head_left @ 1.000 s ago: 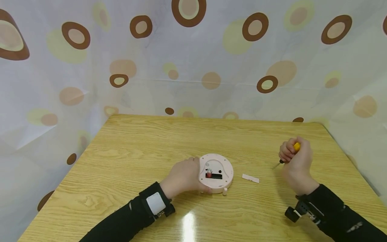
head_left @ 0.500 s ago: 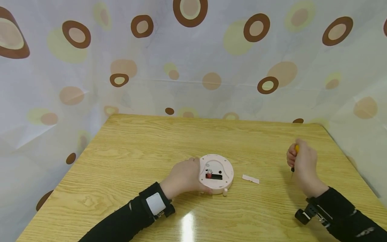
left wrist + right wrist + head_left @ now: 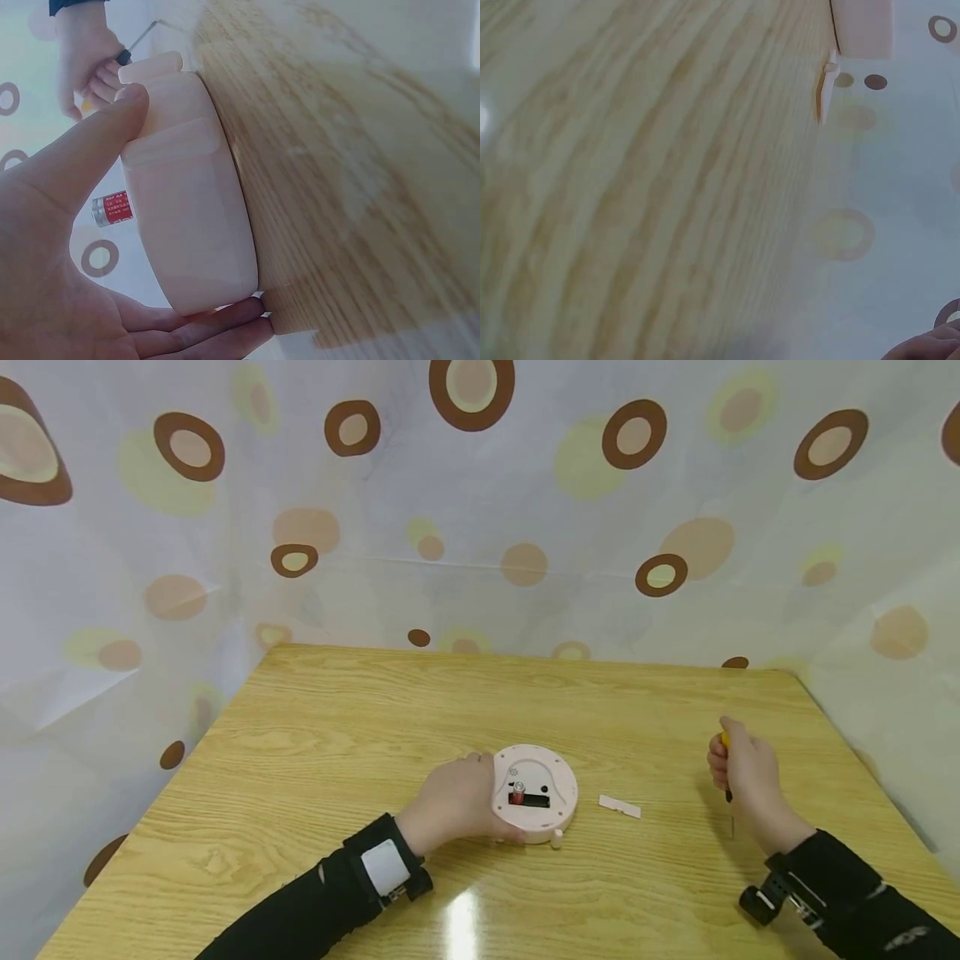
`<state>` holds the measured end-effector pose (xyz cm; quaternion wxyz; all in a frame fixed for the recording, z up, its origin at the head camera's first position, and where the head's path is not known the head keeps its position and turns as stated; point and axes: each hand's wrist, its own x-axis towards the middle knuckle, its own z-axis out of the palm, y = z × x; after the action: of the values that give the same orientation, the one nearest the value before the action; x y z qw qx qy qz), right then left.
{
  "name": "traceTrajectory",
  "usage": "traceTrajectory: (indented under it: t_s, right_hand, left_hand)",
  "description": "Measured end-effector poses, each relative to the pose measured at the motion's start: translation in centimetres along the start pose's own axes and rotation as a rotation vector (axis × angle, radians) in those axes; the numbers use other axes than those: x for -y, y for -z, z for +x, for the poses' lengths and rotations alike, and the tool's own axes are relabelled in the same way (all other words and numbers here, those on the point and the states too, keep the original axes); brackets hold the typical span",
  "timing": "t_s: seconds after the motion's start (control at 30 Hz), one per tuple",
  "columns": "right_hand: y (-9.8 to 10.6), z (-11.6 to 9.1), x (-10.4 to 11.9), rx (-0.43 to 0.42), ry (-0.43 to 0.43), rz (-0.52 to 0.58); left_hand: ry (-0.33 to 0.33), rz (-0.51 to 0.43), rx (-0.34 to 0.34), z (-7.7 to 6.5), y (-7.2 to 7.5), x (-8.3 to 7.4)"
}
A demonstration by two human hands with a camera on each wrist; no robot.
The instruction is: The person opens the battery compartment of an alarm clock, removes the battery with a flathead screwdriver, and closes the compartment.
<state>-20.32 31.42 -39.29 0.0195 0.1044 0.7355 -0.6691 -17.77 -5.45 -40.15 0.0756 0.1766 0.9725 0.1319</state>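
Observation:
A round pale pink clock [image 3: 553,770] lies with its back up on the table. Its battery slot [image 3: 537,801] is uncovered, and a red and silver battery [image 3: 518,792] sticks up from the slot's left end. My left hand [image 3: 453,797] grips the clock's left side, thumb and fingers spread round the rim, as the left wrist view shows. Off to the right, my right hand [image 3: 752,777] holds a screwdriver [image 3: 728,795] with a yellow handle in curled fingers, its thin shaft pointing down. The right wrist view catches only a bit of the right hand [image 3: 930,346].
Between the clock and the right hand lies a small pink battery cover [image 3: 619,807]. The wooden table [image 3: 360,710] ends at a patterned cloth [image 3: 480,510] hanging behind it and at both sides. A camera [image 3: 760,903] is strapped to the right wrist.
My right hand has shifted a little right and toward me, and the screwdriver has swung from slanting left to pointing nearly straight down. The left hand and clock have stayed put.

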Motion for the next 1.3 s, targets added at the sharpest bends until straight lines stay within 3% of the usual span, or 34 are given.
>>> traceTrajectory:
  t_s: [0.17, 0.3, 0.57, 0.73, 1.07, 1.3]
  right_hand:
    - [0.3, 0.7, 0.0, 0.006, -0.065, -0.005]
    - [0.4, 0.9, -0.6, -0.019, -0.047, -0.075]
    - [1.3, 0.8, -1.7, -0.021, 0.077, -0.380]
    - [2.1, 1.2, -1.5, -0.008, 0.078, -0.537]
    - [3.8, 2.1, -1.7, 0.059, 0.065, -0.640]
    - [4.6, 2.5, -1.2, 0.078, 0.113, -0.827]
  left_hand:
    - [0.004, -0.006, -0.007, -0.1, 0.1, 0.1]
    - [0.008, -0.013, -0.001, -0.1, 0.1, 0.1]
    - [0.016, -0.014, 0.009, 0.0, -0.1, 0.2]
    - [0.013, -0.012, 0.006, 0.0, -0.1, 0.2]
    - [0.016, -0.013, 0.000, -0.1, 0.0, 0.0]
    - [0.015, -0.014, -0.001, 0.0, 0.0, 0.0]
